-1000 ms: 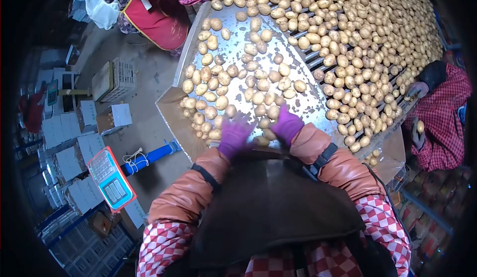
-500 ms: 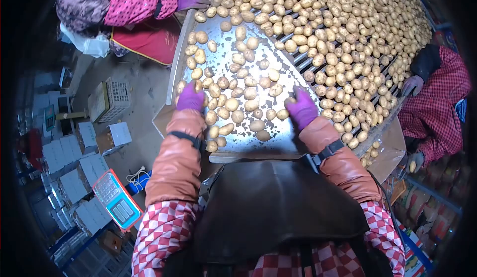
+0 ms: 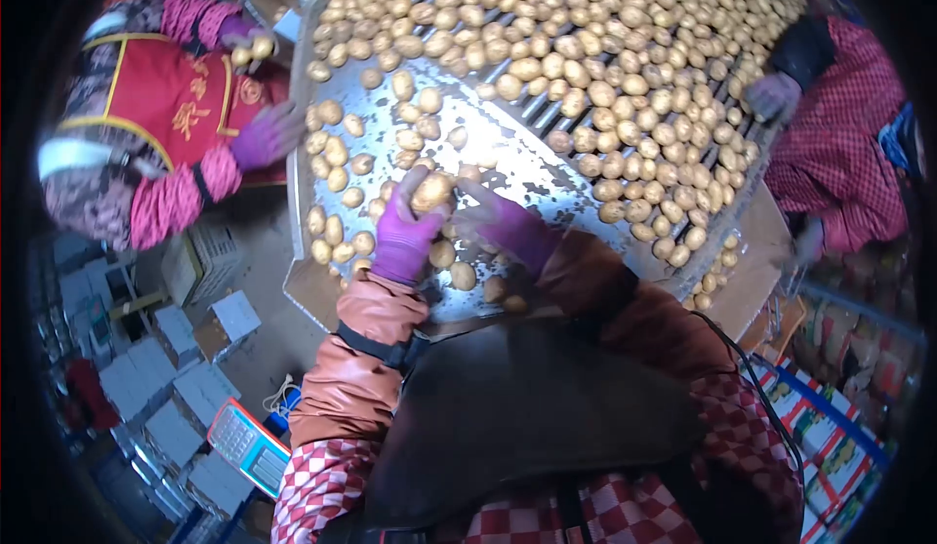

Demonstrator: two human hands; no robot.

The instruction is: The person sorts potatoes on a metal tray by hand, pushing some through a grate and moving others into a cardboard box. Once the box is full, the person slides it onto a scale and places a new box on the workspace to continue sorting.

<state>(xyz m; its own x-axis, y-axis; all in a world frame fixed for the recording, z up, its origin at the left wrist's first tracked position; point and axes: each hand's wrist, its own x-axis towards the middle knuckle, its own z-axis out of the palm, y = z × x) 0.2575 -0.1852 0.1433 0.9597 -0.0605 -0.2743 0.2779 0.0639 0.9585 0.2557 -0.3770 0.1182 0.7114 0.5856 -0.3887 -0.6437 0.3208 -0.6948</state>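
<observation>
Well left of my grip, a co-worker's gloved hand [image 3: 264, 134] rests at the edge of the steel tray [image 3: 503, 154]. My left hand [image 3: 402, 237] is curled around a potato [image 3: 432, 192], with loose potatoes [image 3: 335, 229] lying just left of it. My right hand [image 3: 508, 224] sits just right of that potato, blurred — I cannot tell whether it grips. Farther right, more potatoes crowd the roller bed [image 3: 625, 76].
</observation>
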